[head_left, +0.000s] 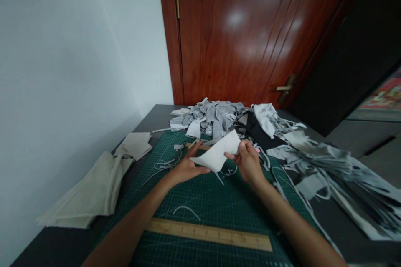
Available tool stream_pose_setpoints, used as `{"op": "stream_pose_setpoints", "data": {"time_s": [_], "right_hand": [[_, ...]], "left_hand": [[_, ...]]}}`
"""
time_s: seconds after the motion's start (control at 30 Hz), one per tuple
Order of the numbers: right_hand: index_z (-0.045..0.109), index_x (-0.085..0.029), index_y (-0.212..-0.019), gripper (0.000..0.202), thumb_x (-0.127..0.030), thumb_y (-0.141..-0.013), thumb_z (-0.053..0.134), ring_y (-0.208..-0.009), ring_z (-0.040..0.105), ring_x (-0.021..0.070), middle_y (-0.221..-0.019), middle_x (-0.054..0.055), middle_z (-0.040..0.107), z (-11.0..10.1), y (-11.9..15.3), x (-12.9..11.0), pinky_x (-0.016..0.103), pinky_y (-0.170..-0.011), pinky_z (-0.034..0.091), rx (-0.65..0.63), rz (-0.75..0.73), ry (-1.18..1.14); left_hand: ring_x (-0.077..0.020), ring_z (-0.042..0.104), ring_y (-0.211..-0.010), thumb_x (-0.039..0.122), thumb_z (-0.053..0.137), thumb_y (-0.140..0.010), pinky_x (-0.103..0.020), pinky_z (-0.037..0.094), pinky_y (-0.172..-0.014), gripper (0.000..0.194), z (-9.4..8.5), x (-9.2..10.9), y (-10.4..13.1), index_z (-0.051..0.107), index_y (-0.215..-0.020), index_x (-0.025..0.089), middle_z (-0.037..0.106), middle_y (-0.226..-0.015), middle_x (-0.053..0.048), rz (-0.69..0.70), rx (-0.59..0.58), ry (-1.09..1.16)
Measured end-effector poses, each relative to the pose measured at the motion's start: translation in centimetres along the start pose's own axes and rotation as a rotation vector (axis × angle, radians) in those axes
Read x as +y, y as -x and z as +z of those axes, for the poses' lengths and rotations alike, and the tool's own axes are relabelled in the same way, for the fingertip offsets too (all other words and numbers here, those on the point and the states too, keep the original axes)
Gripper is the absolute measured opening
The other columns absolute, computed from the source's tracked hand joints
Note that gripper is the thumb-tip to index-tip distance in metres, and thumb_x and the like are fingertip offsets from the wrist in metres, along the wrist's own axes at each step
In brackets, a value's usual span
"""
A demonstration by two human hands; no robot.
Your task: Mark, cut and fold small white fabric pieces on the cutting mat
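Note:
A white piece of fabric (217, 153) is held up above the green cutting mat (232, 200), tilted, with its upper corner pointing to the right. My right hand (247, 159) pinches its right edge between thumb and fingers. At the fabric's lower left end is my left hand (187, 166), its thumb and fingers spread apart around that end; I cannot tell whether it touches the cloth. Nearer to me, a wooden ruler (208, 233) lies across the mat. Just above it is a short curved white strip (187, 207).
Grey fabric scraps (216, 114) are heaped at the back by the wooden door (225, 41). Long fabric strips (351, 171) cover the right side. Folded beige cloth (90, 187) lies at the left, near the white wall (78, 71). Thin cords (164, 164) lie on the mat.

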State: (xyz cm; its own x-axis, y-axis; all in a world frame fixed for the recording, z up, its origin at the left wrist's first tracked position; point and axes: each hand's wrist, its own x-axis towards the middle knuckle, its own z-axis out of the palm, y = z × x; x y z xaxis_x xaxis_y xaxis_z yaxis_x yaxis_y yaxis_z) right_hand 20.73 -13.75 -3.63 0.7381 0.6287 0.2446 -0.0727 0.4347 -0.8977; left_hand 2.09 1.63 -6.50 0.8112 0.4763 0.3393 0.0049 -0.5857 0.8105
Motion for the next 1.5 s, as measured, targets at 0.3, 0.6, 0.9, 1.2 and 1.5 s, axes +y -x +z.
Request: {"op": "stream_pose_setpoints", "data": {"time_s": [0.3, 0.6, 0.9, 1.2, 1.5], "right_hand": [[0.059, -0.023, -0.091, 0.047, -0.051, -0.066, 0.088, -0.067, 0.062, 0.0163, -0.084, -0.001, 0.068, -1.5, -0.3, 0.2, 0.031, -0.054, 0.059, 0.019, 0.303, 0.016], [0.065, -0.017, -0.084, 0.049, -0.062, -0.069, 0.078, -0.065, 0.056, 0.0166, -0.074, 0.002, 0.066, -2.7, -1.0, 1.0, 0.028, -0.057, 0.044, -0.234, 0.128, 0.433], [0.064, -0.019, -0.091, 0.039, -0.053, -0.076, 0.075, -0.062, 0.058, 0.0167, -0.072, -0.001, 0.063, -3.1, 0.4, 0.8, 0.026, -0.054, 0.044, -0.834, 0.417, 0.778], [0.067, -0.023, -0.129, 0.034, -0.037, -0.100, 0.057, -0.101, 0.068, 0.0244, -0.113, 0.010, 0.073, -2.2, 1.6, 0.4, 0.032, -0.085, 0.047, -0.866, -0.041, 1.333], [0.071, -0.017, -0.092, 0.016, -0.028, -0.098, 0.062, -0.077, 0.063, 0.0167, -0.085, 0.004, 0.069, -0.7, 2.5, -0.2, 0.026, -0.071, 0.043, -0.862, -0.188, 1.152]], "left_hand": [[-0.0178, 0.069, -0.067, 0.057, 0.082, -0.075, -0.027, 0.056, -0.051, 0.053, 0.5, 1.3, 0.0, 0.062, -0.102, 0.015, 0.070, -0.086, -0.006, -0.283, -0.036, 0.698], [-0.0087, 0.054, -0.046, 0.054, 0.071, -0.079, -0.018, 0.039, -0.036, 0.042, -0.9, 0.2, -0.9, 0.052, -0.093, 0.019, 0.063, -0.071, 0.003, -0.317, 0.145, 0.294], [-0.0149, 0.057, -0.053, 0.050, 0.078, -0.073, -0.023, 0.036, -0.048, 0.053, -5.0, 1.0, 0.7, 0.052, -0.109, 0.021, 0.060, -0.062, 0.006, -0.555, -0.342, 0.048], [-0.0290, 0.056, -0.123, 0.031, 0.085, -0.075, -0.037, 0.045, -0.100, 0.055, -2.2, 2.2, 1.2, 0.063, -0.125, 0.023, 0.064, -0.126, -0.008, -0.058, -0.149, -0.566], [-0.0269, 0.058, -0.106, 0.038, 0.087, -0.074, -0.038, 0.044, -0.094, 0.039, -0.3, 2.3, 1.6, 0.071, -0.106, 0.021, 0.065, -0.107, -0.005, 0.113, -0.381, -0.628]]}}
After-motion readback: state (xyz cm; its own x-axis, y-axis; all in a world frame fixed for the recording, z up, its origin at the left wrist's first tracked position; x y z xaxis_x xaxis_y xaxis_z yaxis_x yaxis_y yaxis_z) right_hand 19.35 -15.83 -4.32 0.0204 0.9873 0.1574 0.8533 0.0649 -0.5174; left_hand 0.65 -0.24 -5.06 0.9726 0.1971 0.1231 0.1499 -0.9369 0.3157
